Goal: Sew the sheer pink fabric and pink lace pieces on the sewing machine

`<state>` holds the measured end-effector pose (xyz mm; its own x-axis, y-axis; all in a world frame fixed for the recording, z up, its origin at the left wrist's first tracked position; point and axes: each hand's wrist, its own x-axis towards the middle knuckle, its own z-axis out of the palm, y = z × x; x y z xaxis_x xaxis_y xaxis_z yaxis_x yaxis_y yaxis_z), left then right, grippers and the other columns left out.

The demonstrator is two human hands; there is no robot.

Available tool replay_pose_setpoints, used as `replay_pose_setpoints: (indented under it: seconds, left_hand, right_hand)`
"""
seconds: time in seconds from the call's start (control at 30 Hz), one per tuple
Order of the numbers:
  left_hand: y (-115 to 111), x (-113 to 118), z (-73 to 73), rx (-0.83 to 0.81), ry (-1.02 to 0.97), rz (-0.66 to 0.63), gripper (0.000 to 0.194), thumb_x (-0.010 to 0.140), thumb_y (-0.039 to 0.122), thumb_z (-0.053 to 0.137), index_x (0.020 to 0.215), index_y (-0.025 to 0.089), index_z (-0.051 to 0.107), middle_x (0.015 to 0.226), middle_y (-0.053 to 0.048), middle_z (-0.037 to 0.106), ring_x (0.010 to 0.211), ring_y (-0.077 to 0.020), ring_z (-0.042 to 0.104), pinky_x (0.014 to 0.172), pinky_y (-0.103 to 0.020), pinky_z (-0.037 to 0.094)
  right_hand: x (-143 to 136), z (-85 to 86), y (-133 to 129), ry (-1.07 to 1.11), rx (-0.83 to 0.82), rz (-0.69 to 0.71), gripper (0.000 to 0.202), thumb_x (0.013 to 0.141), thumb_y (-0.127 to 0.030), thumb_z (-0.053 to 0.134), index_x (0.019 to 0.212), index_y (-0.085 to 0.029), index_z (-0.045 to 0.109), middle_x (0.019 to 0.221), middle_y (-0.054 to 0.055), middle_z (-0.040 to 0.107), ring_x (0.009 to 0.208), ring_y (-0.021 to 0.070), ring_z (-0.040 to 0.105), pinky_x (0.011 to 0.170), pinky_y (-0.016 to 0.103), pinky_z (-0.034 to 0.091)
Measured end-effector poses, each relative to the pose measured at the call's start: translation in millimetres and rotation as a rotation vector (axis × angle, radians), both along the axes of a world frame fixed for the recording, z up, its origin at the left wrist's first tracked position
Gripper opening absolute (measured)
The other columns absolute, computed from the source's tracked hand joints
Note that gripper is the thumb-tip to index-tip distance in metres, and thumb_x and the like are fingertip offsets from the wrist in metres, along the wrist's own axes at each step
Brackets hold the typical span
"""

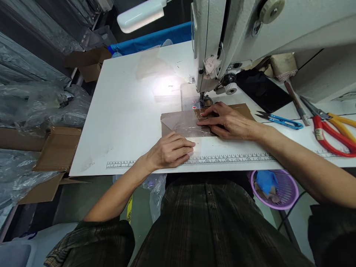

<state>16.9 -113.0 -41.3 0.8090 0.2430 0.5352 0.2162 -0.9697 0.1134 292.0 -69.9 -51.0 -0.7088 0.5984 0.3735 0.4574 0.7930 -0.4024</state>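
Observation:
A brown flat piece (242, 109) lies on the white table just in front of the sewing machine's needle area (203, 99), with a thin translucent sheet (178, 122) over its left part. My right hand (222, 120) rests on the brown piece and the sheet's right edge, fingers spread and pressing down. Near the sheet's lower edge, my left hand (175, 150) lies on the table with its fingers together; what is under them, if anything, is hidden.
Blue thread snips (283, 121), red-and-yellow-handled scissors (330, 129) and a black flat piece (264, 91) lie to the right. A printed ruler (236, 160) runs along the front edge. Below hangs a purple basket (289, 189). Cardboard boxes (59, 146) stand left.

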Motion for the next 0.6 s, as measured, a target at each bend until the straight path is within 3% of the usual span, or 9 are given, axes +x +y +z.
replay_pose_setpoints:
  seconds: [0.17, 0.43, 0.6]
  left_hand:
    - [0.1, -0.5, 1.0, -0.023, 0.015, 0.014, 0.003, 0.091, 0.019, 0.064, 0.094, 0.018, 0.066, 0.102, -0.005, 0.079, 0.083, -0.0165, 0.071, 0.071, -0.032, 0.056]
    - [-0.3, 0.7, -0.5, -0.028, 0.007, 0.025, 0.003, 0.09, 0.021, 0.066, 0.092, 0.019, 0.067, 0.1, -0.004, 0.079, 0.081, -0.0161, 0.071, 0.071, -0.032, 0.054]
    - [0.6, -2.8, 7.9, -0.125, -0.092, 0.025, 0.034, 0.088, 0.048, 0.065, 0.101, 0.017, 0.068, 0.103, -0.009, 0.077, 0.084, -0.02, 0.071, 0.071, -0.037, 0.055]
  right_hand:
    - [1.0, 6.2, -10.7, 0.0, -0.072, 0.002, 0.04, 0.095, -0.022, 0.048, 0.125, -0.03, 0.072, 0.121, 0.009, 0.066, 0.112, 0.0256, 0.059, 0.099, 0.05, 0.048]
    - [-1.4, 6.1, -22.0, -0.087, 0.023, -0.013, 0.038, 0.093, -0.021, 0.05, 0.121, -0.028, 0.075, 0.118, 0.013, 0.066, 0.112, 0.0318, 0.056, 0.092, 0.052, 0.045]
    - [-2.0, 5.0, -21.6, -0.065, -0.012, -0.032, 0.037, 0.092, -0.021, 0.051, 0.119, -0.031, 0.075, 0.118, 0.01, 0.066, 0.113, 0.031, 0.055, 0.094, 0.051, 0.044]
